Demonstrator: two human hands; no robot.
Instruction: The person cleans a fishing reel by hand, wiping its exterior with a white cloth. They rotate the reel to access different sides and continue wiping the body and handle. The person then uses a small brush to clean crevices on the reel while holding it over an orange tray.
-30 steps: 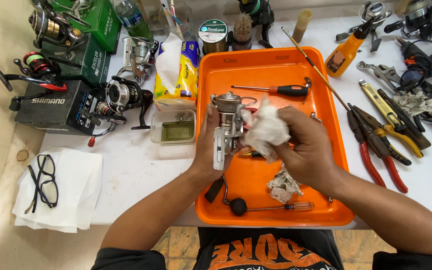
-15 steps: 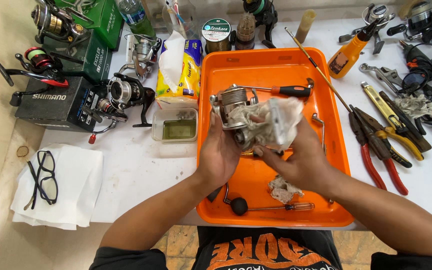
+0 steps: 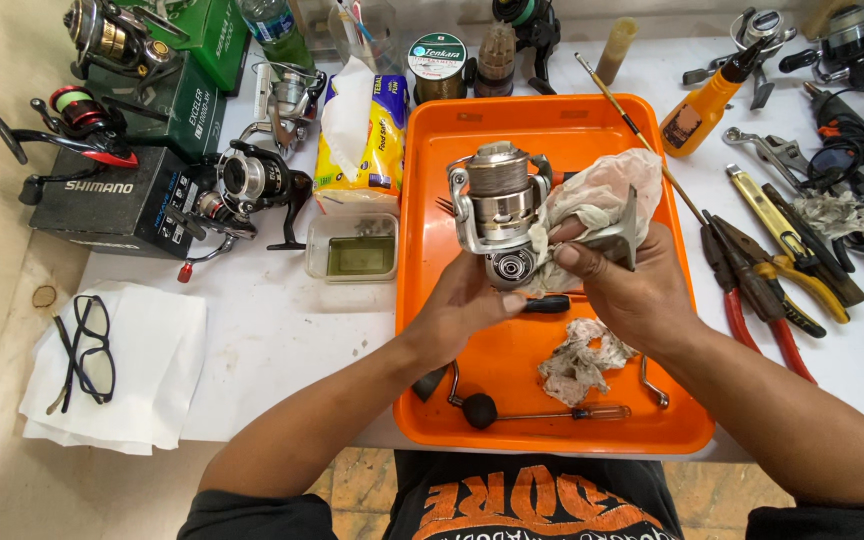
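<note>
I hold a silver spinning fishing reel (image 3: 497,210) above an orange tray (image 3: 552,130). My left hand (image 3: 467,300) grips the reel's body from below. My right hand (image 3: 632,285) presses a crumpled white cloth (image 3: 597,200) against the reel's right side and foot. A second dirty rag (image 3: 582,362) lies on the tray under my right wrist. A reel handle with a black knob (image 3: 477,408) and a thin screwdriver (image 3: 572,412) rest at the tray's near edge. A black-handled tool (image 3: 547,304) shows between my hands.
Several other reels and boxes (image 3: 112,195) stand at the left. A small clear dish of greenish liquid (image 3: 357,255) sits beside the tray. Glasses (image 3: 87,350) lie on white paper. Pliers and wrenches (image 3: 772,270) lie at the right, an orange bottle (image 3: 702,105) behind them.
The reel has been turned upright and lifted a little, spool now at the top. The cloth has shifted from the reel's middle to its right side.
</note>
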